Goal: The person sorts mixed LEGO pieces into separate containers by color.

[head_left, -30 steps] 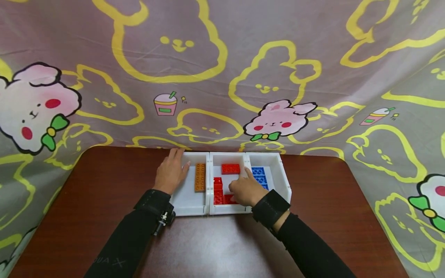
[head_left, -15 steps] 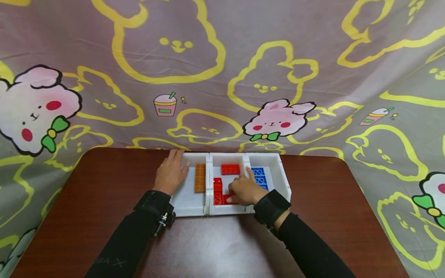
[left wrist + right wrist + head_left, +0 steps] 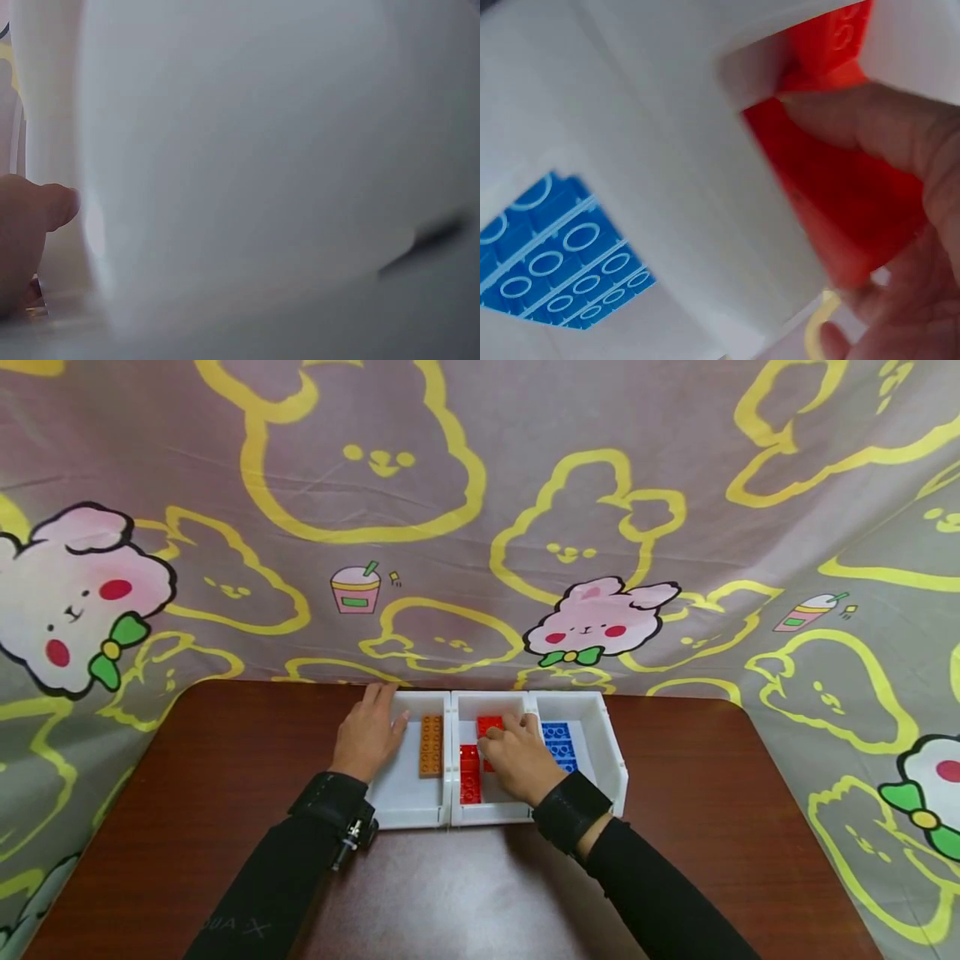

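My right hand point(image 3: 519, 758) is over the middle white bin point(image 3: 491, 812), pinching a red toy brick point(image 3: 844, 199) between thumb and fingers. In the right wrist view the thumb lies along one face of that brick and fingertips show at its far end. Another red brick point(image 3: 489, 723) sits near the bin's back wall, partly behind the fingers. Along the left wall lie further red bricks point(image 3: 469, 781). My left hand point(image 3: 366, 735) rests at the left wall of the left white bin point(image 3: 412, 817), fingers outstretched toward the back corner and thumb over the inside.
Orange bricks point(image 3: 431, 746) lie along the right wall of the left bin. In the right bin point(image 3: 611, 752), blue bricks point(image 3: 559, 745) lie with ringed undersides up. The joined bins stand at the back of a brown table point(image 3: 247, 760), before a patterned cloth point(image 3: 442, 552).
My right hand has moved from the front of the middle bin toward its back, lifting the red brick from the front. The pointing index finger has drawn in. The left hand has stayed put.
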### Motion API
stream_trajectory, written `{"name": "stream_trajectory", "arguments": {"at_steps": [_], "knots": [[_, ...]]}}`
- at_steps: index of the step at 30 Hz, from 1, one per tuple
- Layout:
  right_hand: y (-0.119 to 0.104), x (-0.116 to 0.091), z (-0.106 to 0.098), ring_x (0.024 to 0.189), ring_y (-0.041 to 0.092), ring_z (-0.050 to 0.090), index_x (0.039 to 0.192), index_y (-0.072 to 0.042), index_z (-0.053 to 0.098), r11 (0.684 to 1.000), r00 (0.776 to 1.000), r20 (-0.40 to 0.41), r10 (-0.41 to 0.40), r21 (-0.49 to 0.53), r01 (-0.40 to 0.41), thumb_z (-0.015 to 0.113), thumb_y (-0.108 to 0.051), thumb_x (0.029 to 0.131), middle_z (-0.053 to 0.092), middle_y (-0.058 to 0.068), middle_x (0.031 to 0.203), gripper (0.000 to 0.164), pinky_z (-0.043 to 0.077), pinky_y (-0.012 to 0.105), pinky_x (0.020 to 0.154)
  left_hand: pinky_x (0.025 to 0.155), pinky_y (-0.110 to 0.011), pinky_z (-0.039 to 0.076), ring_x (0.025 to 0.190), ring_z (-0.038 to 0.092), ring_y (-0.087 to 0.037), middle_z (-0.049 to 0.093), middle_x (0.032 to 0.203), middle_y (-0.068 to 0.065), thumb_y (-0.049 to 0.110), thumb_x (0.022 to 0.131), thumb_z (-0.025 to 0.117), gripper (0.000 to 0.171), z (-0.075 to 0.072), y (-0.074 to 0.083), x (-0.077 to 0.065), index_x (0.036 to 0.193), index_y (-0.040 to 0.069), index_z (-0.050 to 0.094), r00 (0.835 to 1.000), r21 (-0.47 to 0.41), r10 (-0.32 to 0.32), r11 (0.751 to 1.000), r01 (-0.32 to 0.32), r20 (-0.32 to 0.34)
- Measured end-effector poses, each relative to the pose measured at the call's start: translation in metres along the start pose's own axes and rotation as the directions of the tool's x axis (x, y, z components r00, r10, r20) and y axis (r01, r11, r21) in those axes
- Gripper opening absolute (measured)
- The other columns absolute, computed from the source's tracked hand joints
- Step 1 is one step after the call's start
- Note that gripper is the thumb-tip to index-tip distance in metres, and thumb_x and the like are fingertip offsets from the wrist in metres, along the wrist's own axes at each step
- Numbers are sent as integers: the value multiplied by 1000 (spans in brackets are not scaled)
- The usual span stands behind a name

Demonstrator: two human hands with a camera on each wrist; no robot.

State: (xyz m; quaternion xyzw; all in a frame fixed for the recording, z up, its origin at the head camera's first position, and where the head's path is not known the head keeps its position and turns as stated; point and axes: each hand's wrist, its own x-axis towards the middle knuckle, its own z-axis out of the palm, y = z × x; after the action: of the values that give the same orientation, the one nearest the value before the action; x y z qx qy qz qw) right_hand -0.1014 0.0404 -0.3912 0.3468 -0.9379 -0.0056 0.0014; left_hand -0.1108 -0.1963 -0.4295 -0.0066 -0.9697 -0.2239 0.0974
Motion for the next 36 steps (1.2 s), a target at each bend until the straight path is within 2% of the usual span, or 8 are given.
{"name": "stream_trajectory", "arguments": {"at_steps": [4,8,10,17,20,28,34,36], "knots": [[3,1,6,95,25,55,103,-12,80,988,993,-64,-101,-122,93,77,-16,89,72,6,101,15,40,42,85,82,-58,53,105,62,-44,49,138,-21,22,98,67,53,2,-1,-1,143,1,48,1000,-2,12,1000,-12,-20],[4,2,12,92,23,60,104,-13,80,960,985,-46,-166,-235,151,81,-25,86,72,6,101,22,41,34,80,82,-58,53,105,62,-44,50,137,-21,23,98,68,54,3,-1,-1,144,1,48,1000,-1,13,1000,-13,-24],[3,1,14,91,23,63,105,-13,80,956,985,-16,-170,-246,161,82,-29,85,72,7,100,25,41,33,77,83,-58,53,106,62,-44,49,138,-21,23,98,68,54,3,-1,0,144,2,48,1000,-3,8,1000,-8,-16],[-8,-1,13,95,27,68,115,-7,74,993,992,110,-62,-95,72,84,-24,84,72,13,105,37,53,37,82,86,-58,52,111,60,-44,48,140,-20,23,99,66,56,2,0,1,146,1,46,1000,-11,-6,1000,6,3],[-13,-2,15,95,29,69,116,-4,70,995,997,79,-24,-91,31,83,-18,84,71,15,105,37,56,41,86,88,-59,51,112,60,-44,47,141,-21,23,99,66,56,1,0,1,146,1,45,1000,-13,-20,1000,20,17],[-26,-7,28,82,35,61,114,2,58,989,988,-41,147,-27,-148,81,-12,84,54,22,100,40,57,40,78,88,-59,51,112,60,-45,46,142,-21,23,100,66,56,0,0,0,147,1,45,999,-9,-22,1000,23,25],[-21,-11,23,86,38,60,120,7,56,964,983,-47,176,209,-162,72,3,86,52,26,104,38,57,47,81,89,-59,51,114,59,-44,45,143,-20,23,100,65,56,0,0,1,147,2,44,999,-4,-32,999,33,34],[-19,-12,19,89,37,59,118,6,59,975,987,-54,151,171,-140,75,2,84,55,25,103,37,56,46,82,89,-59,51,114,59,-44,45,143,-20,24,100,65,57,0,0,1,148,3,44,999,-4,-35,999,36,39]]}}
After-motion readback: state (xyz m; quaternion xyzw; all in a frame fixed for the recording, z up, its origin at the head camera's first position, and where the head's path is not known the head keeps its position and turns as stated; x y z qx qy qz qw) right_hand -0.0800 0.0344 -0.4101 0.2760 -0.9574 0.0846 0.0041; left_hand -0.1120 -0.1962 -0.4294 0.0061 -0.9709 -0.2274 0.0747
